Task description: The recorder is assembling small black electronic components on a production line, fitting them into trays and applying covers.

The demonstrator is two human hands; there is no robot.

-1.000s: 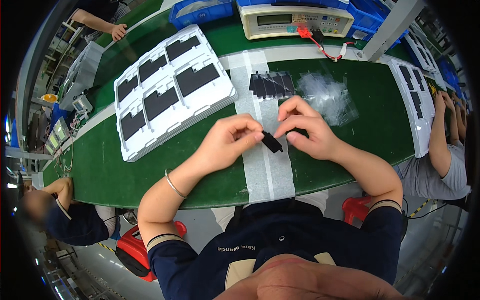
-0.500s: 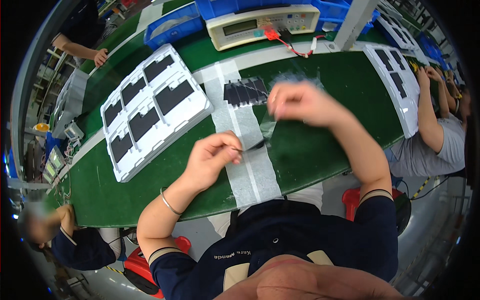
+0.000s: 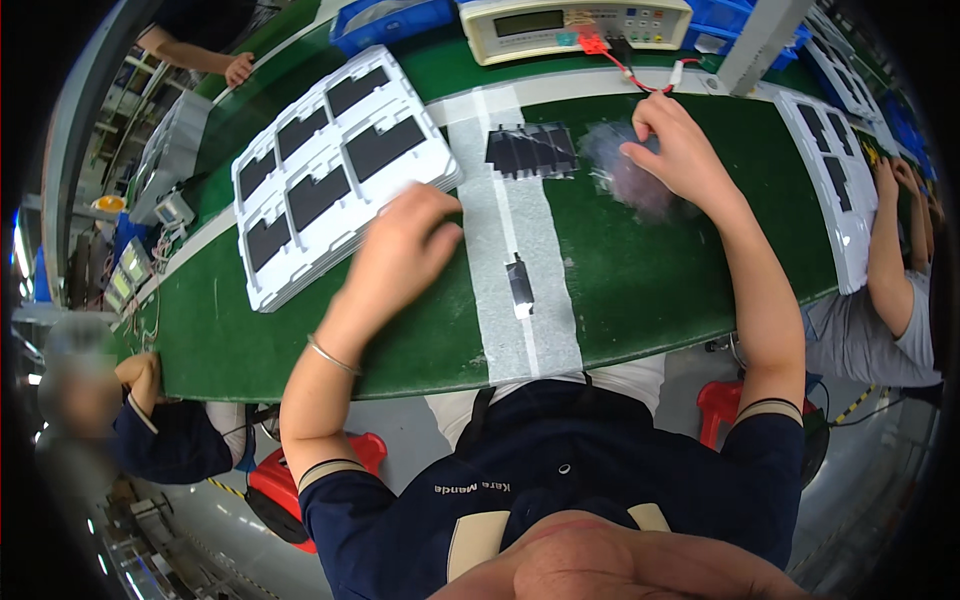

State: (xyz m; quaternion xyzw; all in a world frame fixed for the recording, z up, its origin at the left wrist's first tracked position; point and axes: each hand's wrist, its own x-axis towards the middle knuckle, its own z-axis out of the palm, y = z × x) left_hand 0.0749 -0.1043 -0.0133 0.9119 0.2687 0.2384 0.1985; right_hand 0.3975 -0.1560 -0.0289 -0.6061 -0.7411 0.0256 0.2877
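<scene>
**Head view: two hands apart over a green bench, one dark strip lying loose between them**

Head camera looks down on a green mat (image 3: 300,330) that curves across the middle of the frame; its near edge runs along the lower centre, just above the person's dark top. A pale taped band (image 3: 505,270) runs from the far edge to the near edge through the centre, and on it, lower centre, lies a small dark strip (image 3: 519,284), alone and touching neither hand. Open green shows to the left of the band below the tray and to the right of it below the right forearm.

The left hand (image 3: 400,255), centre left, is loosely curled with fingers bent; it sits at the near corner of a white moulded tray (image 3: 330,175) in the upper left, and whether it pinches anything cannot be told. The tray shows six pockets, each holding a dark flat panel.

The right hand (image 3: 680,150), upper right of centre, has its fingers pressed down on a crumpled clear plastic bag (image 3: 620,175). Just left of the bag lies a fanned row of dark strips (image 3: 530,150), too overlapped to count.

A beige bench meter (image 3: 575,25) stands at the top edge, with a second white tray (image 3: 835,170) at the right edge.
</scene>
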